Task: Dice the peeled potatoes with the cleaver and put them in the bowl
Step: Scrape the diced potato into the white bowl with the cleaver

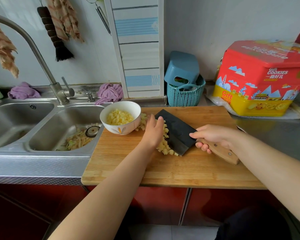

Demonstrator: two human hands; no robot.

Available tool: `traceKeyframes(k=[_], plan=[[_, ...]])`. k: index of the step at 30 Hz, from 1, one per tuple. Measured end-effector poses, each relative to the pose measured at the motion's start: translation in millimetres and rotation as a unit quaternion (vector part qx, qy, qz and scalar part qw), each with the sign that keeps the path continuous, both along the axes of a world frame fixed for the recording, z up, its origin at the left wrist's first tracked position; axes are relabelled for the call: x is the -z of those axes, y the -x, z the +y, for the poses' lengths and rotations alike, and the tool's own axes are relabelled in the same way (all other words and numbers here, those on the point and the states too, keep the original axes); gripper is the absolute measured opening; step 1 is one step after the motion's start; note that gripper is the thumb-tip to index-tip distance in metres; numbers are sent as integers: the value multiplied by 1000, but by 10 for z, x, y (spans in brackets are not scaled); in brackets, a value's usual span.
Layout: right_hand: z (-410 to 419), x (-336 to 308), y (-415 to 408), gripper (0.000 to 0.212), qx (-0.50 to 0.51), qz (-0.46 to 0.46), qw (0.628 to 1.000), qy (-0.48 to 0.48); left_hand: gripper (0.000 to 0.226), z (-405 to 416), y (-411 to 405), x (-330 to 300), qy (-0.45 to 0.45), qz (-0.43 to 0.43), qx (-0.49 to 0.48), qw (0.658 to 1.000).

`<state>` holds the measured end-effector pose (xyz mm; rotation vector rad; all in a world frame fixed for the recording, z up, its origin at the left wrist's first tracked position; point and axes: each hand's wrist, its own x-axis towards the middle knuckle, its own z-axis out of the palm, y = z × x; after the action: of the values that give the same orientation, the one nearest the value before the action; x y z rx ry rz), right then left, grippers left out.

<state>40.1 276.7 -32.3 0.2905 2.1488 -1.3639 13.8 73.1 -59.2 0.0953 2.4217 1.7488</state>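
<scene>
The white ceramic bowl [120, 117], at ten o'clock on the wooden chopping board [163, 167], holds potato cubes. Flat left hand [153, 130] presses diced potato pile [164, 144] against the dark cleaver [176, 131], whose wooden handle the right hand [213, 136] grips. Peelings lie in the steel sink [42, 134].

Left hand [153, 129] hides part of potato cubes [165, 146] by cleaver [176, 131]. Cookie tin [260, 78] cut off at right edge. Basket [184, 96] contents unclear.
</scene>
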Motion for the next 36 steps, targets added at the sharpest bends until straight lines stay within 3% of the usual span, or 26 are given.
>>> traceKeyframes(k=[6, 15, 20, 24, 27, 32, 36], plan=[[164, 30, -38, 17, 29, -53, 995, 82, 59, -77, 59, -31, -34, 14, 40, 999], [387, -56, -106, 10, 61, -68, 982, 163, 24, -140, 25, -197, 47, 243, 30, 969], [307, -238, -61, 16, 48, -55, 981, 182, 59, -188, 200, -449, 199, 338, 128, 911], [125, -400, 34, 26, 33, -41, 980, 193, 69, -253, 339, -643, 315, 359, 145, 867], [-57, -499, 118, 16, 24, -40, 981, 190, 66, -346, 436, -708, 388, 361, 131, 838], [-395, -552, 247, 7, -10, -45, 984, 173, 48, -600, 524, -675, 414, 352, 116, 831], [-570, -526, 335, 7, -36, -52, 986, 155, 29, -803, 600, -597, 390, 302, 103, 864]])
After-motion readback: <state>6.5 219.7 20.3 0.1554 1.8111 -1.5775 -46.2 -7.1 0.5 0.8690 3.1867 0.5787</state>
